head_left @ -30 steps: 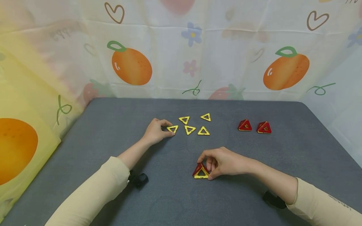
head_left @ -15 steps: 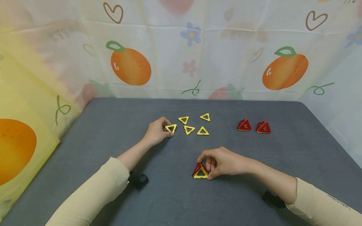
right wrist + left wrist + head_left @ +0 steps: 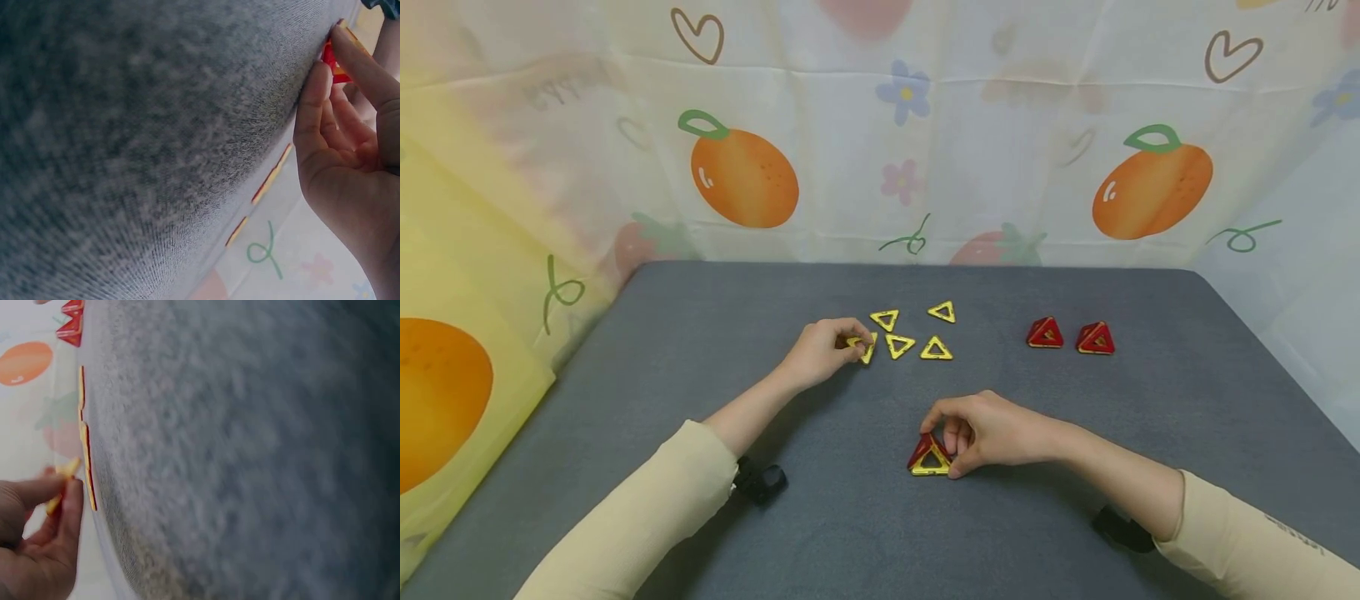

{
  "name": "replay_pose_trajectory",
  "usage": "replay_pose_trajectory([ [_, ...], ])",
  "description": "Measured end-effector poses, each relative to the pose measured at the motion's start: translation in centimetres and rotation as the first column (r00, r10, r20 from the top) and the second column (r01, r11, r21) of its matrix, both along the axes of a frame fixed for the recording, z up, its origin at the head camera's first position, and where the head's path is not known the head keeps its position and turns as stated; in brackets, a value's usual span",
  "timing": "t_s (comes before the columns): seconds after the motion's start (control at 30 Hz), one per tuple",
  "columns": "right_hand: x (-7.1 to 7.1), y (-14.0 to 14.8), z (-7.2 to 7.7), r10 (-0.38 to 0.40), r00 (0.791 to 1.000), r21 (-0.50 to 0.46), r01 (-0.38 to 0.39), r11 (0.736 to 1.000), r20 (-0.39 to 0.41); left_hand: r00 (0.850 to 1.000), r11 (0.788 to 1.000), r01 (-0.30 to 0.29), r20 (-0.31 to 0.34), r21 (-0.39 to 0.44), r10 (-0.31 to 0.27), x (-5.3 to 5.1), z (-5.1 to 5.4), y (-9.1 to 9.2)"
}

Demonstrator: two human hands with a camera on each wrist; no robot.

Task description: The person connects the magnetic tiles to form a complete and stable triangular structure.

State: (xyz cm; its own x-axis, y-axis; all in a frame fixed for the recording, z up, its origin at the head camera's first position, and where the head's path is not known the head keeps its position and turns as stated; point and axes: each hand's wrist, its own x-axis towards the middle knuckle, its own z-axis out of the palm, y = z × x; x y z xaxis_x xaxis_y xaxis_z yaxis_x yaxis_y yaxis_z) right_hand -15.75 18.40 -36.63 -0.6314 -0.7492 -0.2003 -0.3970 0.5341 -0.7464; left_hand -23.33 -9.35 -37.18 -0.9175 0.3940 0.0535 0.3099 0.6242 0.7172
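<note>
Yellow triangle frame [image 3: 872, 349] pinched between thumb and fingers of the left hand [image 3: 822, 353], over the far half of the worktop [image 3: 1150, 433], left of its middle; the frame is tilted and partly hidden by the fingers, and in the left wrist view it appears raised off the surface. The right hand [image 3: 994, 428], its fingers curled, grips a red-and-yellow pyramid [image 3: 917, 456] that sits nearer the worktop's front than the other pieces; one fingertip meets the apex and the thumb the lower right corner, with an open yellow face turned to the front. Just right of the left hand, four loose triangles [image 3: 898, 337] lie flat and apart in two uneven rows, toward the middle of the far edge. Farther right, toward the far right corner, two red pyramids [image 3: 1045, 333] stand side by side without touching. Black wrist cameras [image 3: 762, 482] sit by the cuffs of the cream sleeves [image 3: 640, 517]. Beyond the far edge hangs a pale cloth [image 3: 842, 117] printed with oranges, hearts and flowers.
</note>
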Motion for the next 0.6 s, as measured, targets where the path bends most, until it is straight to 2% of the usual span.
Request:
replay_pose_trajectory([
  [0.2, 0.0, 0.0, 0.0, 0.003, 1.000, -0.002, -0.003, 1.000, -0.005, 0.998, 0.997, 0.060, 0.023, 0.049, -0.061, 0.4, 0.6, 0.3],
  [0.3, 0.0, 0.0, 0.0, 0.004, 1.000, -0.003, -0.004, 1.000, -0.007, 0.992, 0.991, 0.117, 0.031, 0.061, -0.119, 0.8, 0.9, 0.4],
  [0.4, 0.0, 0.0, 0.0, 0.003, 1.000, -0.002, -0.003, 1.000, -0.005, 0.980, 0.980, 0.190, 0.041, 0.062, -0.193, 1.5, 1.4, 0.7],
  [0.6, -0.1, 0.0, -0.1, 0.006, 1.000, -0.003, -0.006, 1.000, -0.006, 0.945, 0.945, 0.321, 0.046, 0.065, -0.325, 3.2, 2.2, 1.4],
])
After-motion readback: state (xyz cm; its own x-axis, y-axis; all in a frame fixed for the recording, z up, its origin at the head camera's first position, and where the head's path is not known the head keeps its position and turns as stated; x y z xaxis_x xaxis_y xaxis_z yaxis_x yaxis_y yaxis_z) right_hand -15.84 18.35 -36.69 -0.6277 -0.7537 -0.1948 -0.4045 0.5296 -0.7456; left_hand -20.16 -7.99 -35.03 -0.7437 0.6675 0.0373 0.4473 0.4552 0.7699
